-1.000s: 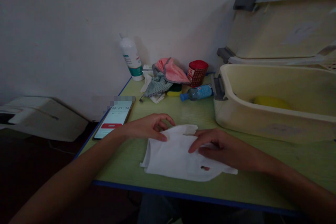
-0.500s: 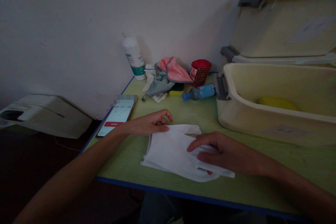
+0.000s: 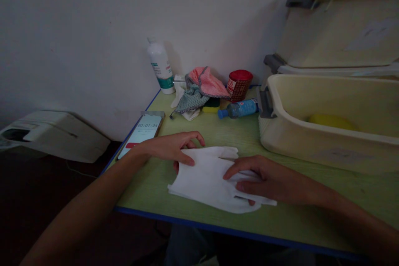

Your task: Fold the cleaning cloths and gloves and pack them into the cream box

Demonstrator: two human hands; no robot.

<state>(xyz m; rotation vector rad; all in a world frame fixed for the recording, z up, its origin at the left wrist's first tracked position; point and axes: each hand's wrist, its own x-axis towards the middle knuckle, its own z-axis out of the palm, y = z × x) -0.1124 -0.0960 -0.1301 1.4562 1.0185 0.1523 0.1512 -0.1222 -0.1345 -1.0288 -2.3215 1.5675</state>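
White gloves (image 3: 205, 178) lie flat on the green table, one apparently stacked on the other, cuffs to the left and fingers to the right. At the upper cuff corner is my left hand (image 3: 176, 147), its thumb on top of the fabric and a fingertip showing by the cuff edge. Its index finger is bent above the table. My right hand (image 3: 262, 176) is closed around the glove fingers, thumb and index finger on top, with a fingertip poking out below.
Left lies a phone (image 3: 145, 129) showing a timer. Behind are a white bottle (image 3: 160, 66), pink cloth (image 3: 207, 81), grey-green cloth (image 3: 191, 99), red canister (image 3: 239, 85) and small blue-capped bottle (image 3: 240, 109). A cream bin (image 3: 327, 141) with something yellow inside stands right.
My left thumb has slid down and farther onto the cuff, and a left fingertip now shows by the cuff edge. My right hand keeps its grip, nearly still.
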